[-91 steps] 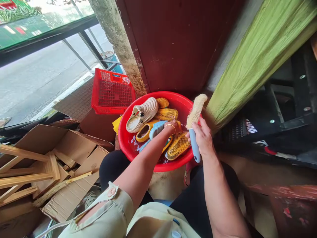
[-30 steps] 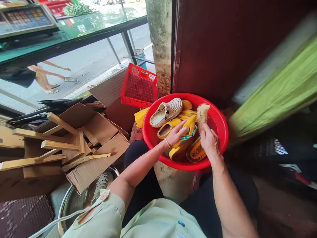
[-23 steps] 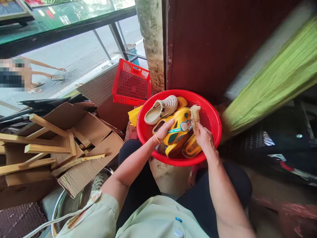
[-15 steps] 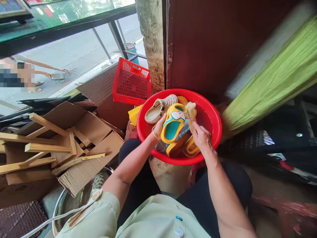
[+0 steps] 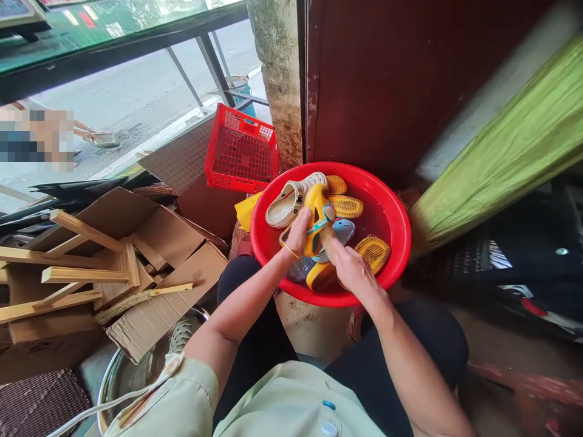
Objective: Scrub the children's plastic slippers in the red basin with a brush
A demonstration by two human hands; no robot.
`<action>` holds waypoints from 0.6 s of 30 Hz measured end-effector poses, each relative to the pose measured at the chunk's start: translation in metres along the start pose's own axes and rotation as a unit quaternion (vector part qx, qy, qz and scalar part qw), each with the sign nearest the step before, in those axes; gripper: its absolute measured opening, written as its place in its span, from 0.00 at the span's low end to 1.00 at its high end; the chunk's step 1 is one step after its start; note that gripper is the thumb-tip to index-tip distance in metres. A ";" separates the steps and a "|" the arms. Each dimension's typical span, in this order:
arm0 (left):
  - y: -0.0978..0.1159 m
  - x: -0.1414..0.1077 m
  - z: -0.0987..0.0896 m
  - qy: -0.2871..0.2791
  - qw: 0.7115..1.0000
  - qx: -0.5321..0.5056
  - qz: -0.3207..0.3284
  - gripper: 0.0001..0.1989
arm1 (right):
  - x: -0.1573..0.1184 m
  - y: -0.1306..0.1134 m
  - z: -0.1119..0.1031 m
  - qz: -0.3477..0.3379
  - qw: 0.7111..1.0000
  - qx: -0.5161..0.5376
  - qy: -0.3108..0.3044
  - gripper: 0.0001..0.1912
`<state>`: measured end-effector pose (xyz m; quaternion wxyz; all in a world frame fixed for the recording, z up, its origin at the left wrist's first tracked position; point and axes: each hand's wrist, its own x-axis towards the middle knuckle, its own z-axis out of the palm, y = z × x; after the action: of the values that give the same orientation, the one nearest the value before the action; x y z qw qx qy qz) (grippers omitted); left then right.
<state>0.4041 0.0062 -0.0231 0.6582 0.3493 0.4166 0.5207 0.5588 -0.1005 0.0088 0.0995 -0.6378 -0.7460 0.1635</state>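
A yellow slipper (image 5: 315, 203) with a teal inside is held tilted over the red basin (image 5: 399, 206), my left hand (image 5: 299, 230) closed around its side. My right hand (image 5: 355, 267) grips a scrub brush (image 5: 326, 235), its pale bristles against the slipper's opening. Below them in the basin's water lie a cream clog (image 5: 283, 205), a light blue shoe (image 5: 344, 230) and several yellow slippers, among them one sole-up (image 5: 373, 254) at the right. Part of the brush is hidden by my right fingers.
Behind the basin at left sits a red plastic crate (image 5: 241, 152). Wooden stool legs (image 5: 86, 274) and cardboard (image 5: 168, 297) lie to my left, beside a metal bowl (image 5: 109, 388). A green cloth (image 5: 501, 145) hangs at right. Outside, a person holds a pan (image 5: 105, 140).
My left hand has turned the yellow slipper onto its side. My right hand has brought the brush left and down onto it, uncovering more yellow slippers in the basin.
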 end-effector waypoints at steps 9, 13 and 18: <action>-0.010 0.005 -0.012 -0.012 0.978 0.136 0.156 0.29 | 0.017 0.005 0.007 -0.047 0.993 0.105 0.017 0.26; 0.013 0.019 -0.035 0.079 0.963 0.146 0.213 0.29 | -0.012 0.007 0.005 -0.068 0.991 0.071 -0.085 0.27; 0.038 0.026 -0.058 0.062 0.938 0.251 0.232 0.30 | -0.021 0.036 -0.010 0.025 0.998 0.017 -0.064 0.28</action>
<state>0.3387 0.0407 -0.0179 0.3830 0.5576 0.4811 0.5577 0.5992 -0.1150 0.0060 0.0584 -0.6427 -0.7319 0.2186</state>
